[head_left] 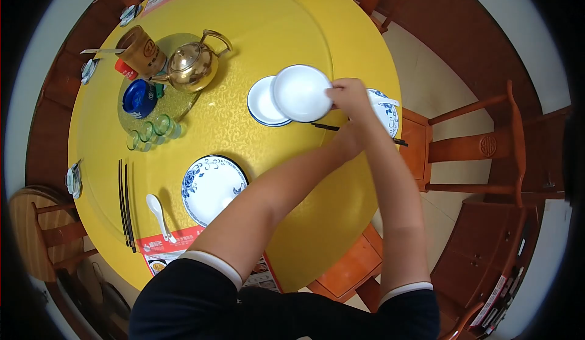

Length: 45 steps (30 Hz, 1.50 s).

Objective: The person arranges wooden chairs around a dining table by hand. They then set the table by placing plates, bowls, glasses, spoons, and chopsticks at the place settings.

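My right hand (350, 96) pinches the right edge of a small white dish (301, 93), which overlaps another white dish (263, 102) on the yellow table. My left arm crosses beneath the right one; the left wrist (348, 140) shows, but the fingers are hidden behind my right hand and wrist. Dark chopsticks (325, 126) pass behind my wrists and reappear on the right. Just right of my hands lies a blue-patterned plate (387, 117) with a white spoon (385, 101). A larger blue-patterned plate (210, 187) is partly covered by my left forearm.
A brass teapot (190, 65), wooden container (141, 50), blue ashtray (139, 98) and several green glasses (147, 132) stand upper left. Chopsticks (125, 206) and a white spoon (158, 215) lie lower left. A wooden chair (469, 148) stands right.
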### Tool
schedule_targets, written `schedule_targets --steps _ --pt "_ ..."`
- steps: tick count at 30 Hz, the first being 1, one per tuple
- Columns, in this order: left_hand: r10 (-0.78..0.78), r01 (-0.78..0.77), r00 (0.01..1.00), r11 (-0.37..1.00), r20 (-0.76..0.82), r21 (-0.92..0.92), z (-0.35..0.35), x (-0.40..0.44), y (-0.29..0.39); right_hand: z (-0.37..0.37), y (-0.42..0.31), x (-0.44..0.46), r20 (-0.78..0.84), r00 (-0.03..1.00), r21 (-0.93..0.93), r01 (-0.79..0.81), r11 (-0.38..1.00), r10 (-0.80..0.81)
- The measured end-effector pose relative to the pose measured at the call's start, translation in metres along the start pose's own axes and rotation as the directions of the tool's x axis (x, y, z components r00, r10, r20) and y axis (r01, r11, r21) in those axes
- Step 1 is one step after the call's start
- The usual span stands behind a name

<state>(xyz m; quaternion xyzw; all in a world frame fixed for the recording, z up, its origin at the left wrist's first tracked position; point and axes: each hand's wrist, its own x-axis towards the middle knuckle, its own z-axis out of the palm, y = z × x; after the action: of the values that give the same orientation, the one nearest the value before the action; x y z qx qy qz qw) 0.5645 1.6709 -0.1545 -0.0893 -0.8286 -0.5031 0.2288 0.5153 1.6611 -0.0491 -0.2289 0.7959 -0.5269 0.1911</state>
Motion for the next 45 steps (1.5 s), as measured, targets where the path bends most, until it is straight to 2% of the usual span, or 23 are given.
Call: schedule_targets --steps 1,4,8,11,12,14,15,17,18,19,20,22,24,25,27,28,33,35,36,39,42,44,45 --pt "-0.001 0.001 1.0 1.0 -0.002 0.001 -0.004 0.002 0.007 0.013 -0.01 -0.002 0.036 0.999 -0.044 -0.019 0.999 0.021" --pt "-0.094 -0.203 0.909 0.751 0.406 0.629 -0.019 0.008 0.029 0.038 -0.022 -0.002 0.057 0.994 -0.152 -0.084 0.985 0.093" --pt "-0.065 -0.135 0.954 0.78 0.293 0.611 -0.011 -0.006 0.018 0.051 -0.021 0.004 0.053 0.993 -0.253 -0.094 0.963 0.11" --pt "0.037 -0.094 0.963 0.974 0.265 0.206 -0.01 -0.018 0.016 0.052 -0.023 0.005 0.058 0.992 -0.31 -0.085 0.947 0.108" --pt "0.067 -0.048 0.983 0.992 0.171 -0.113 -0.007 -0.024 0.024 0.052 -0.021 0.006 0.069 0.993 -0.275 -0.077 0.958 0.1" --pt "0.071 -0.032 0.995 0.904 0.076 -0.426 -0.012 -0.032 0.05 0.052 -0.02 0.007 0.071 0.993 -0.238 -0.073 0.968 0.092" --pt "0.078 -0.015 0.99 0.889 0.119 -0.458 -0.025 -0.032 0.076 0.051 -0.021 0.008 0.117 0.989 -0.26 -0.062 0.964 0.095" --pt "0.172 -0.078 0.959 0.924 0.226 -0.375 -0.02 -0.042 0.096 0.044 -0.025 0.007 0.142 0.984 -0.291 -0.063 0.955 0.108" --pt "0.297 -0.261 0.907 0.953 0.3 -0.156 -0.01 -0.055 0.096 0.04 -0.031 0.005 0.205 0.967 -0.299 -0.087 0.95 0.153" --pt "0.415 -0.46 0.832 0.887 0.367 0.04 0.0 -0.068 0.095 0.035 -0.035 0.005 0.268 0.943 -0.305 -0.109 0.946 0.195" --pt "0.525 -0.696 0.7 0.652 0.484 0.301 0.001 -0.085 0.095 0.027 -0.032 0.006 0.255 0.947 -0.307 -0.115 0.945 0.198" --pt "0.416 -0.703 0.645 0.652 0.641 0.285 -0.025 -0.099 0.125 -0.003 -0.011 0.013 0.105 0.99 -0.384 0.132 0.914 -0.099" --pt "0.446 -0.726 0.634 0.625 0.632 0.287 -0.056 -0.115 0.139 -0.046 0.032 0.031 0.036 0.975 -0.743 0.172 0.647 -0.218" --pt "0.44 -0.721 0.635 0.633 0.635 0.282 -0.073 -0.124 0.145 -0.065 0.041 0.032 0.036 0.998 -0.874 0.06 0.482 -0.058" --pt "0.387 -0.682 0.664 0.665 0.64 0.306 -0.114 -0.142 0.159 -0.096 0.081 0.035 -0.042 0.999 -0.952 -0.031 0.304 -0.029" --pt "0.323 -0.636 0.697 0.691 0.64 0.344 -0.137 -0.154 0.168 -0.108 0.091 0.037 -0.035 0.984 -0.966 -0.078 0.248 0.176" --pt "0.09 -0.55 0.76 0.618 0.644 0.562 -0.258 -0.206 0.203 -0.106 0.102 0.014 0.004 1.0 -0.992 0.008 0.126 -0.025" --pt "-0.074 -0.484 0.769 0.582 0.635 0.653 -0.299 -0.233 0.217 -0.115 0.127 0.016 0.114 0.99 -0.983 0.124 0.139 -0.077" --pt "-0.147 -0.456 0.775 0.544 0.615 0.704 -0.319 -0.247 0.223 -0.119 0.145 0.015 0.074 0.976 -0.953 0.129 0.275 -0.203" --pt "-0.363 -0.314 0.795 0.44 0.487 0.841 -0.37 -0.273 0.248 -0.109 0.121 -0.019 -0.182 0.98 -0.752 -0.087 0.653 -0.078" --pt "-0.51 -0.231 0.782 0.299 0.359 0.926 -0.427 -0.303 0.254 -0.098 0.12 -0.054 -0.334 0.935 -0.448 -0.047 0.893 -0.118" --pt "-0.496 -0.229 0.813 0.212 0.307 0.95 -0.468 -0.32 0.245 -0.028 0.058 -0.118 -0.3 0.948 -0.173 0.052 0.983 -0.103" --pt "-0.536 -0.223 0.792 0.193 0.293 0.956 -0.488 -0.325 0.239 0.019 0.002 -0.158 -0.171 0.985 0.016 0.012 1.0 -0.009"
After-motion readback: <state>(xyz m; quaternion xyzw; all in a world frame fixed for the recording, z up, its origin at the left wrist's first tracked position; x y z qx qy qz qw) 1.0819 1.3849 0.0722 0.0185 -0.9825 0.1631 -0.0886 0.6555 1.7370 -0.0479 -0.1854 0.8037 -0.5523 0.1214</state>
